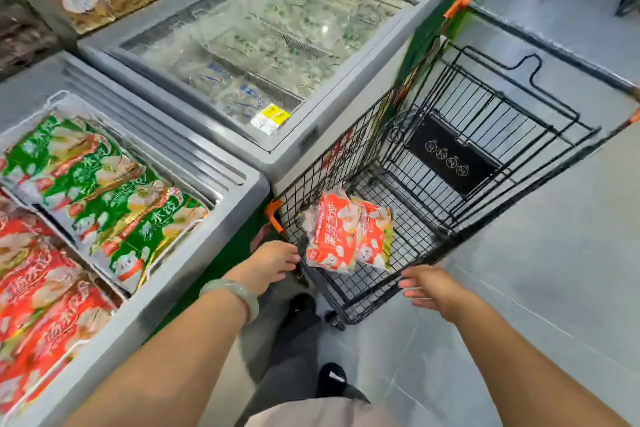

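so the black wire cart (415, 239) sits on the grey floor (526, 288) right beside a chest freezer (287, 163), and on its mesh bottom two red frozen-food packs (332, 236) are lying side by side, touching, at the near end

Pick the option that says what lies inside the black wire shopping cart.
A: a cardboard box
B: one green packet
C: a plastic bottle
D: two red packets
D: two red packets lie side by side on the wire floor of the cart, at the end nearest the person; the green packets are in the freezer to the left, not in the cart.
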`<state>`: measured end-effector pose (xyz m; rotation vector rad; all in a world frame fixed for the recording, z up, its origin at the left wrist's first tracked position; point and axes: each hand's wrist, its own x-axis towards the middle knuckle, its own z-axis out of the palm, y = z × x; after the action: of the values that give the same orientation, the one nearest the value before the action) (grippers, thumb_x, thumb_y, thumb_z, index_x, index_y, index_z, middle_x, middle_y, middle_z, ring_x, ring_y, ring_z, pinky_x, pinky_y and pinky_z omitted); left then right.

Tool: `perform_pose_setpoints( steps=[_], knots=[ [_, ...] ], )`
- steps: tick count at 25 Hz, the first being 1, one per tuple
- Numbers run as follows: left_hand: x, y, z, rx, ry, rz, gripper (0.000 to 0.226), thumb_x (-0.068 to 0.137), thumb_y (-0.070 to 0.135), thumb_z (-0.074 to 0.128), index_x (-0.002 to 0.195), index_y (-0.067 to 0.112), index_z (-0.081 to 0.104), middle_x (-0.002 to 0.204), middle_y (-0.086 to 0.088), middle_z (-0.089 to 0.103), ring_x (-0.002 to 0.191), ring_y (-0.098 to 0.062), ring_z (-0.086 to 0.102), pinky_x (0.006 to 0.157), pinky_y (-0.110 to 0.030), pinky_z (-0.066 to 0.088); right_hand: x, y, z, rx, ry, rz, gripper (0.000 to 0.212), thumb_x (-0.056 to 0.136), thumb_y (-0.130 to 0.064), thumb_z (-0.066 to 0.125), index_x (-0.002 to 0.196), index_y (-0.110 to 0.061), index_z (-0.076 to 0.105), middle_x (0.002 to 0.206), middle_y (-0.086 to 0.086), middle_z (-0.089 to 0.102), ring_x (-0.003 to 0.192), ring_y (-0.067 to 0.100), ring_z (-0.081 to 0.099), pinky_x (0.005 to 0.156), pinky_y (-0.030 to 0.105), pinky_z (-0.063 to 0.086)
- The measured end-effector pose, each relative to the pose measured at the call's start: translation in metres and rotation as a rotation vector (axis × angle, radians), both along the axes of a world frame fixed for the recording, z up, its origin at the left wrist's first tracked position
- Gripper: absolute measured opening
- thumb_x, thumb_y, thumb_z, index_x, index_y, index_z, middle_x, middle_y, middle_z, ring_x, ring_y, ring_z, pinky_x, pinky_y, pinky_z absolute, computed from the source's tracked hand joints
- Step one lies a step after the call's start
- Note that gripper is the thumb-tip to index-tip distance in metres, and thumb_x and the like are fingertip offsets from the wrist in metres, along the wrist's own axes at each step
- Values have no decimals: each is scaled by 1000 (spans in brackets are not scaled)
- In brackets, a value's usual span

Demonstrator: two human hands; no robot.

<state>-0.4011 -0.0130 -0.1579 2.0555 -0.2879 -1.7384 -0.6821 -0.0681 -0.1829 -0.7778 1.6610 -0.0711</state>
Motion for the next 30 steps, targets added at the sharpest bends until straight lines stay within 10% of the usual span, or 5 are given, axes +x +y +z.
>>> perform_pose_setpoints(
  steps=[5,9,14,25,30],
  knots=[
    [3,-82,-24,95,82,-73,32,102,12,29,73,16,42,77,2,49,64,-8,41,56,-19,28,18,-55,-22,17,15,-18,15,97,-19,46,99,-13,60,90,4,65,77,17,56,66,26,48],
    [11,-135,-51,116,64,-102,27,101,14,35,118,6,55,114,-9,61,95,-17,57,68,-19,43,42,-105,-50,54,42,-14,22,96,-18,49,112,-6,59,99,7,66,83,20,59,67,28,49],
    [18,-172,-92,206,96,-140,31,103,16,31,75,18,45,76,4,62,67,-5,46,55,-14,38,68,-151,-88,106,9,37,18,98,-21,46,107,-10,58,94,4,65,79,14,59,70,26,46],
    [0,-203,-214,271,-50,26,21,97,17,46,112,9,59,127,-21,59,105,-27,59,82,-30,49,95,-244,-230,112,90,371,34,92,-20,50,126,-13,53,118,8,59,110,29,56,92,36,47],
    [-9,-190,-240,312,-108,43,24,93,34,52,99,17,67,109,-15,68,83,-24,61,71,-19,47,114,-253,-288,75,160,534,65,82,-18,60,141,-21,35,127,9,54,115,30,52,99,38,45]
  ],
)
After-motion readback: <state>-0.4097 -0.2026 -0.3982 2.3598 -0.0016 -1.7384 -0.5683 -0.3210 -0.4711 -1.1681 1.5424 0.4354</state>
